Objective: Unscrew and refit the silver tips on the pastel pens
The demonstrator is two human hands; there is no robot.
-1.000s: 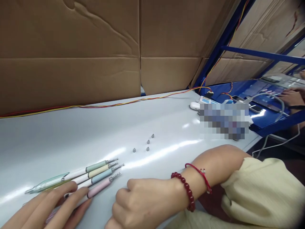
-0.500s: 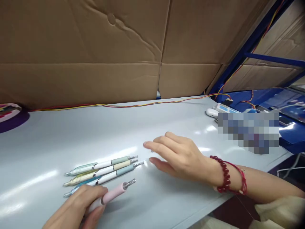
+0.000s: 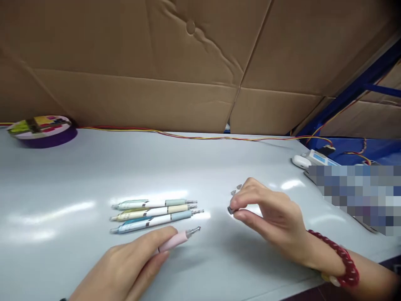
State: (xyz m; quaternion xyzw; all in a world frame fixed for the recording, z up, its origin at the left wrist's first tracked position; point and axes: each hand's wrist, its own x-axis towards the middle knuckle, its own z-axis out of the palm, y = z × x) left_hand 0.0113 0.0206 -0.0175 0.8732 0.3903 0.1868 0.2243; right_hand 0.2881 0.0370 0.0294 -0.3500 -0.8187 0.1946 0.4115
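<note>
My left hand is closed round a pink-gripped pen, whose bare metal front end points right and slightly up. Between the thumb and fingertips of my right hand is a small grey metal pen tip, a short way right of that pen. Two similar small metal tips lie on the table just beyond my right fingers. Above my left hand, side by side, lie a green pen, a yellow pen and a blue pen, their bare metal ends also pointing right.
A purple oval tin with a colourful lid stands at the back left of the grey table. Red and yellow wires run along the cardboard behind. At right are a power strip, a white rounded case and a blurred-out patch.
My right hand has gone from loosely spread fingers to a pinch on a small metal tip. The view has shifted left, showing more of the tin. My left hand still holds the pink pen.
</note>
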